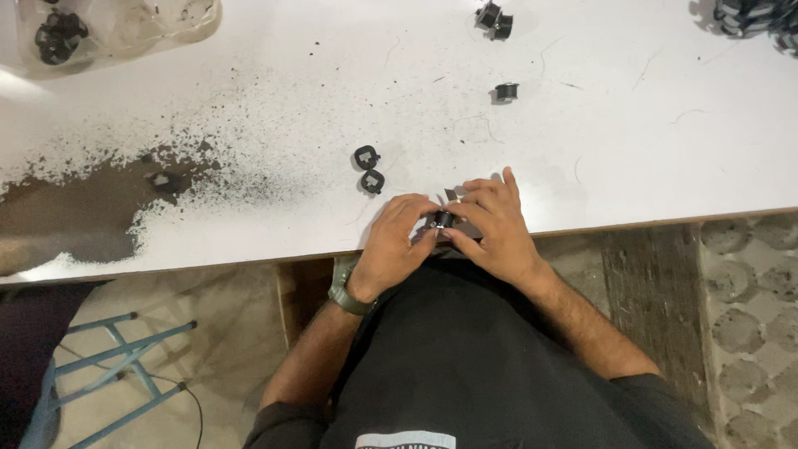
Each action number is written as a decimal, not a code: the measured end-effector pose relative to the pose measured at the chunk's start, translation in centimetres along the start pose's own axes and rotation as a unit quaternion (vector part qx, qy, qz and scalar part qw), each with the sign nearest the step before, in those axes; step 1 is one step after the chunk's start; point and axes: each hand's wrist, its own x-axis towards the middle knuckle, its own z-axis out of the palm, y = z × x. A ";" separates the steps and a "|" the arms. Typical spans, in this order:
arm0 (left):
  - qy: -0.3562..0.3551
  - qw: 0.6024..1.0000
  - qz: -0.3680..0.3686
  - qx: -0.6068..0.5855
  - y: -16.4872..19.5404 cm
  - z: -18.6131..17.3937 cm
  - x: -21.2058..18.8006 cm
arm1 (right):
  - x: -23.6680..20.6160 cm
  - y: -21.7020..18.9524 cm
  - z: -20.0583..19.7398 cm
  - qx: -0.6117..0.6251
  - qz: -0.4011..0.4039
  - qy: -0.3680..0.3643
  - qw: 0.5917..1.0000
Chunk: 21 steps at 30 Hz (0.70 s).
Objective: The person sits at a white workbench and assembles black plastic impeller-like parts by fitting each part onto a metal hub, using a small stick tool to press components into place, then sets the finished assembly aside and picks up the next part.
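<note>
A: Biggest thing first?
B: White table (pixel 582 150), worn patch of dark specks on its left part. All else placed rel. to it.
A: The person?
B: Black shirt (pixel 465 366), seated at table's near edge; green watch (pixel 345 291) on left wrist.
A: Hands?
B: Left hand (pixel 395 245) & right hand (pixel 495 229) meet at the near edge, approx. mid-table. Both curled shut, fingertips pinching one small black part (pixel 443 219) between them. Part sits just above the edge, betw. the two hands.
A: Else on the table?
B: Clear plastic bag (pixel 116 29) w/ black pieces, far left corner. Heap of black parts (pixel 752 17) far right corner. Pair of black parts (pixel 494 20) at far edge, single one (pixel 504 91) nearer. Two black ring pieces (pixel 368 170) just left of hands, touching each other.
A: Off the table?
B: Blue metal frame (pixel 116 366) on floor, below table's left side.
</note>
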 end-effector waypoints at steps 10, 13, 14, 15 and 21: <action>0.029 0.948 0.156 0.276 0.6 -2.3 -2.0 | -0.6 -0.3 2.4 -0.066 0.000 0.061 0.996; 0.042 0.936 0.172 0.304 0.0 -1.3 -1.9 | -0.5 -0.6 2.7 -0.079 0.000 0.080 0.994; 0.049 0.935 0.173 0.306 -0.1 -1.0 -2.0 | -0.5 -0.8 2.9 -0.081 0.003 0.089 0.993; 0.055 0.934 0.175 0.307 -0.2 -0.8 -2.2 | -0.7 -1.0 2.9 -0.083 0.008 0.097 0.992; 0.085 0.964 0.091 0.235 -0.4 0.2 -3.1 | -1.6 -1.0 2.4 -0.056 0.003 0.122 0.991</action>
